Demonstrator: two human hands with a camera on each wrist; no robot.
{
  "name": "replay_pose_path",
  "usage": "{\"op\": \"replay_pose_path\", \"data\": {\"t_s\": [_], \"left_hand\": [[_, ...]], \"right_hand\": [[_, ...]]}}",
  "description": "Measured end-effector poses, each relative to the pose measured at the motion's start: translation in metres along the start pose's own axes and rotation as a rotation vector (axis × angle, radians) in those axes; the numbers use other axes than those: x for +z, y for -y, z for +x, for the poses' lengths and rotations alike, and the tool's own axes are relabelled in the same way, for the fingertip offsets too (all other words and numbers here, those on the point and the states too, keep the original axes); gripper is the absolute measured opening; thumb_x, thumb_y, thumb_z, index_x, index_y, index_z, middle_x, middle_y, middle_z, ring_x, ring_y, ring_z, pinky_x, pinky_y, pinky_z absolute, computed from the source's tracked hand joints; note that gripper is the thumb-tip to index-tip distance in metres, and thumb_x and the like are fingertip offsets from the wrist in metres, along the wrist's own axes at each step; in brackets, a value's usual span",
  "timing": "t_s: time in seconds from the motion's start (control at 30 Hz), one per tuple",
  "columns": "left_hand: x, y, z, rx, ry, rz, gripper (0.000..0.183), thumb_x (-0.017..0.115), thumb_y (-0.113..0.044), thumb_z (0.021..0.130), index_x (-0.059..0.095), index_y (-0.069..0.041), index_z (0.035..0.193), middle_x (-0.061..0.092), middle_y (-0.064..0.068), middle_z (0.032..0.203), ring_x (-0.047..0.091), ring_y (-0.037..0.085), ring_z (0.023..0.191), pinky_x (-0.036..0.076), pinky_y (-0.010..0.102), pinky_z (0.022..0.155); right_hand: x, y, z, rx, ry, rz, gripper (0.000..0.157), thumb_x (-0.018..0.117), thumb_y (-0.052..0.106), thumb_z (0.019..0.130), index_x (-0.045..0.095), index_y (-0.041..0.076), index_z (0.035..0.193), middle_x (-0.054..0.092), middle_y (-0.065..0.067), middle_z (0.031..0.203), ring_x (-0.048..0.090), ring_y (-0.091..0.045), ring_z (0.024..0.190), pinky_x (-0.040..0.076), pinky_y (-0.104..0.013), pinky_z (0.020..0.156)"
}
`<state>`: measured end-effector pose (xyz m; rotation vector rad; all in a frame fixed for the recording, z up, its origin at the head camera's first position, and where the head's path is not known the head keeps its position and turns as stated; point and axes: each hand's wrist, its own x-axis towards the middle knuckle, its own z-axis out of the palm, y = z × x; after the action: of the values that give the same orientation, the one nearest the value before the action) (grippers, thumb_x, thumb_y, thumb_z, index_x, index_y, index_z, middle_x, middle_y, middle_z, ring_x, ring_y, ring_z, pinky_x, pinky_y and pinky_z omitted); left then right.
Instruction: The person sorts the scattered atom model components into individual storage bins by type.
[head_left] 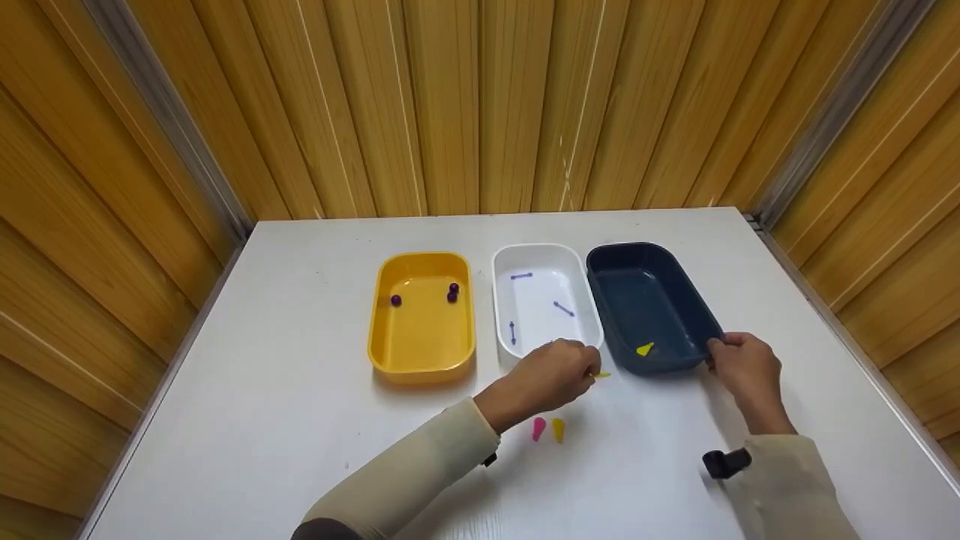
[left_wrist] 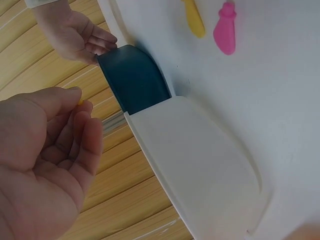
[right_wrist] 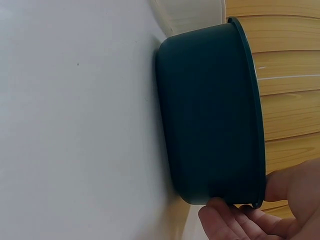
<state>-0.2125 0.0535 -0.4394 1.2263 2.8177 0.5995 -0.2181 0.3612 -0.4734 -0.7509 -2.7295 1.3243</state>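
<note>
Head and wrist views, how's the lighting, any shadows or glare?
Head view: bright, with glints inside the yellow tray and soft shadow before it; left wrist: dimmer, the white tray greyed; right wrist: also dim, the dark tray showing little detail, soft shadow along its base.

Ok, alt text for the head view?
Left hand pinches a small yellow piece near a navy rectangular tub, whose near corner the right hand grips. Leftward stand a white rectangular tub with purple rods and a yellow rectangular tub with purple balls; a pink tapered piece and a yellow one lie nearer.

Left fingers (left_wrist: pixel 90 141) pinched, right fingers (right_wrist: pixel 218 221) curled
</note>
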Motion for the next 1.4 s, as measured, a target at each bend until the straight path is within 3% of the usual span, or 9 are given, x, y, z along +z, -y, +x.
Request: {"op": "replay_pose_path", "data": {"t_s": [0.47,0.87,1.4], "left_hand": [[0.002,-0.003,0.009,-0.037,0.033,-0.074,0.015,0.069,-0.019,0.097,0.074,-0.019,0.111,0.075,-0.006,0.097,0.061,0.003,0.078,0.052,0.009,0.074],[0.003,-0.006,0.014,-0.047,0.002,-0.032,0.015,0.066,-0.019,0.099,0.075,-0.018,0.111,0.076,-0.005,0.100,0.062,0.004,0.082,0.053,0.011,0.077],[0.007,-0.016,0.026,-0.090,-0.007,-0.039,0.016,0.069,-0.024,0.098,0.074,-0.019,0.112,0.074,-0.007,0.096,0.062,0.001,0.079,0.054,0.013,0.076]], "right_hand": [[0.001,-0.001,-0.001,0.006,-0.004,-0.018,0.050,0.050,0.027,0.103,0.052,-0.010,0.138,0.069,-0.028,0.118,0.069,-0.013,0.079,0.054,-0.021,0.063],[0.000,-0.001,-0.001,-0.016,-0.012,-0.004,0.048,0.052,0.027,0.102,0.055,-0.009,0.134,0.074,-0.020,0.105,0.069,-0.009,0.074,0.053,-0.021,0.061],[-0.001,-0.002,-0.002,-0.023,-0.012,-0.037,0.050,0.051,0.029,0.102,0.055,-0.008,0.135,0.074,-0.018,0.104,0.068,-0.011,0.076,0.051,-0.021,0.063]]}}
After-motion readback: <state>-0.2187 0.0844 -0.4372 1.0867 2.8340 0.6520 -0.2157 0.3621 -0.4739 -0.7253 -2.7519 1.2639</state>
